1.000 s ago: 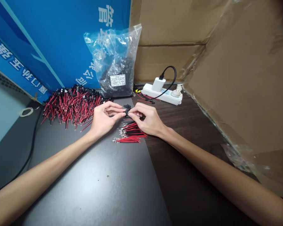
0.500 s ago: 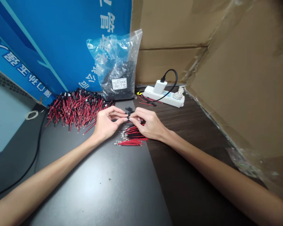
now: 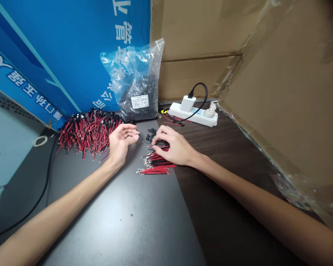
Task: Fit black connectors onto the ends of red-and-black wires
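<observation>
My left hand (image 3: 120,143) is raised just right of the big wire pile, its fingers curled toward the thumb. A small dark piece, which looks like a black connector housing (image 3: 138,134), shows at its fingertips, mostly hidden. Thumb and forefinger of my right hand (image 3: 173,145) pinch a thin black wire (image 3: 147,142), whose metal-tipped end points left. Under and in front of that hand lies a bundle of red and black wires (image 3: 157,162) with silver terminals at their left ends. Several loose black connector housings (image 3: 151,133) lie just behind the right fingertips.
A heap of red and black wires with connectors (image 3: 86,133) lies at the back left. Behind stands a clear bag of black parts (image 3: 138,92). A white power strip (image 3: 194,114) with a charger is at the back right. Cardboard walls (image 3: 199,33) enclose the table.
The hands, fingertips together before, are now apart. My left hand has moved left and turned; my right hand stays nearly in place, with a black wire now showing in its pinch.
</observation>
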`<state>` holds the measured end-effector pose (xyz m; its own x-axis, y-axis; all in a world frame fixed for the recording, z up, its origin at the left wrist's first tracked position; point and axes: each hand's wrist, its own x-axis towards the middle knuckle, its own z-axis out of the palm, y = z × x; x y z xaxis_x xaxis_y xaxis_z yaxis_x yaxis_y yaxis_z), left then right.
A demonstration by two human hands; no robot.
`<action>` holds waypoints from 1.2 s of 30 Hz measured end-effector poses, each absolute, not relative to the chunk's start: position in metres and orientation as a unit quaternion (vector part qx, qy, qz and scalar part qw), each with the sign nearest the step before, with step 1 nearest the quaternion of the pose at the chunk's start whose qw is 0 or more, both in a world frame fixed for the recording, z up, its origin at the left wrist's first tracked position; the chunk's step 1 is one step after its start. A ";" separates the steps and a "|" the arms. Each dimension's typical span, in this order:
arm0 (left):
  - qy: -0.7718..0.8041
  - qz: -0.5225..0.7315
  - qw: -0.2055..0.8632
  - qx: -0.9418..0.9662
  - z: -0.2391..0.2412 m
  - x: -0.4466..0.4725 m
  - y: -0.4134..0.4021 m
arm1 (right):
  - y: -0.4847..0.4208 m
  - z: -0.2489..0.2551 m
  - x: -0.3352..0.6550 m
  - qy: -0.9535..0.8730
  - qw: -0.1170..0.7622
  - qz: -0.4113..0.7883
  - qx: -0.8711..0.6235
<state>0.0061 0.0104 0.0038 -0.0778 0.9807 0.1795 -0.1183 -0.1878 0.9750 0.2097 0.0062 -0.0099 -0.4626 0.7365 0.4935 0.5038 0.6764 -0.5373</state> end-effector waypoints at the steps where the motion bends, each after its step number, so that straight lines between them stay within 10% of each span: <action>1: 0.433 0.591 0.472 0.490 0.005 0.006 0.010 | 0.006 -0.010 0.209 -0.842 0.359 0.156 -0.372; 25: 0.433 0.597 0.451 0.503 0.006 0.008 0.009 | 0.004 0.004 0.206 -0.847 0.213 0.226 -0.432; 36: 0.451 0.597 0.360 0.557 0.010 0.008 0.000 | 0.015 -0.007 0.205 -0.771 0.365 0.258 -0.453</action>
